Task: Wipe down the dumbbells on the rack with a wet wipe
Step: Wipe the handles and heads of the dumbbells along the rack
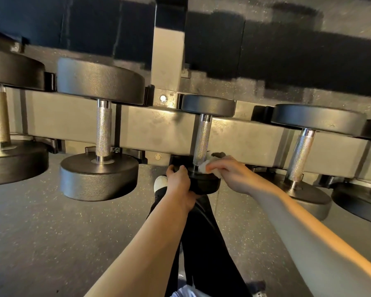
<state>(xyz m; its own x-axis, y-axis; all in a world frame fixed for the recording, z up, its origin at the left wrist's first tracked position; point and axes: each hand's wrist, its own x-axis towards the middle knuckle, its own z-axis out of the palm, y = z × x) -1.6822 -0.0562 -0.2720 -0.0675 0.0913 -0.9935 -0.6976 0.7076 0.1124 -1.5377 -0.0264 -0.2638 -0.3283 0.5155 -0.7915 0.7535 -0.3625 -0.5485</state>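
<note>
The left hand point(181, 185) grips the near head of the small dumbbell point(202, 144) on the rack point(150, 127). Beside it, the right hand point(227, 171) pinches the wet wipe point(202, 168) against the handle's base; steadying the head while wiping upward should work best.

Two bare forearms, no sleeves, watch or jewellery visible. Left hand point(180, 185) and right hand point(227, 171) ungloved. Black trousers point(204, 243), full length. White shoe point(160, 182), toe only showing. Pale grey fabric point(186, 292) at lower edge, garment unclear.
</note>
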